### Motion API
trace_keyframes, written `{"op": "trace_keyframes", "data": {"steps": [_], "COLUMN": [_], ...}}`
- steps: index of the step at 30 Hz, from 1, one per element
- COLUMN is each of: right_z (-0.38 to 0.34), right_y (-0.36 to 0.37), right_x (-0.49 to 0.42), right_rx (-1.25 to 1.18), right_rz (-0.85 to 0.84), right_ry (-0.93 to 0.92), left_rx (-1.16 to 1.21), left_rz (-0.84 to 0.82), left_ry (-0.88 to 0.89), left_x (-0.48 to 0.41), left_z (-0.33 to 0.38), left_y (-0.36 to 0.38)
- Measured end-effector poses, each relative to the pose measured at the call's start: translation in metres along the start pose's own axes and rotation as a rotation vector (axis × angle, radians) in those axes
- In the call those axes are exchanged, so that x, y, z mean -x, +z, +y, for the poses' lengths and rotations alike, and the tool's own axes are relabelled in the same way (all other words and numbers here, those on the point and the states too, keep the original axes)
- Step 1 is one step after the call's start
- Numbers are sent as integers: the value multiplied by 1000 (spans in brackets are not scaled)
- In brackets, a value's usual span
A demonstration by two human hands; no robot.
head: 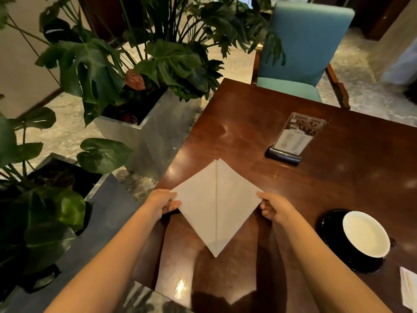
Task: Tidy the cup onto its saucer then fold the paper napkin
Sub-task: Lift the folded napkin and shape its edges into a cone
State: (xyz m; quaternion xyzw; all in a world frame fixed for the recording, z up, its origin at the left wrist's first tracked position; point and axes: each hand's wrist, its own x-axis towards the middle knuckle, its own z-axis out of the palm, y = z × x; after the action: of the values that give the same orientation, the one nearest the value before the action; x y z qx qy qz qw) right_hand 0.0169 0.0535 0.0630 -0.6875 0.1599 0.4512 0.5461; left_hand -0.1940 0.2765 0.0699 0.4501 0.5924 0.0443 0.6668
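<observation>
A white paper napkin (216,206) is spread as a diamond with a crease down its middle, held just above the dark wooden table (248,123). My left hand (163,201) pinches its left corner and my right hand (274,207) pinches its right corner. At the right, a cup (365,233), white inside and dark outside, stands on its black saucer (330,224).
A clear menu stand (293,138) on a black base stands behind the napkin. Another white napkin (409,288) lies at the right edge. A teal chair (302,46) faces the far side. Grey planters (144,132) with large-leafed plants stand left of the table.
</observation>
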Motion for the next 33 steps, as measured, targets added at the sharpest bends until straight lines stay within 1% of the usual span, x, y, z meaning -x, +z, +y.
{"op": "trace_keyframes", "data": {"steps": [6, 10, 12, 16, 19, 21, 25, 27, 29, 31, 33], "right_z": [-1, -13, -23, -46, -69, -84, -98, -90, -68, -36, 0], "right_y": [-5, -5, -5, -3, 0, 2, -1, -6, -12, -19, -27], "right_x": [6, 9, 13, 26, 42, 51, 63, 64, 60, 52, 43], "right_rx": [-196, -253, -247, -126, 38, 128, 103, 124, 225, 389, 561], "right_rz": [-184, -219, -222, -198, -97, -59, -56, -67, -80, -66, -40], "right_ry": [118, 147, 121, -44, -226, -339, -564, -674, -741, -739, -701], "left_rx": [148, 195, 193, 181, 168, 164, 180, 104, -23, -146, -310], "left_rz": [3, -6, -11, -24, -40, -50, -24, 8, 30, 20, 40], "left_ry": [4, 48, 88, 204, 296, 365, 542, 635, 705, 712, 676], "left_x": [-1, 3, 7, 17, 23, 28, 41, 42, 39, 30, 20], "left_z": [-6, 7, 17, 36, 52, 63, 74, 66, 43, 9, -29], "left_y": [-7, -12, -12, -9, -5, -2, 1, -1, -3, -5, -9]}}
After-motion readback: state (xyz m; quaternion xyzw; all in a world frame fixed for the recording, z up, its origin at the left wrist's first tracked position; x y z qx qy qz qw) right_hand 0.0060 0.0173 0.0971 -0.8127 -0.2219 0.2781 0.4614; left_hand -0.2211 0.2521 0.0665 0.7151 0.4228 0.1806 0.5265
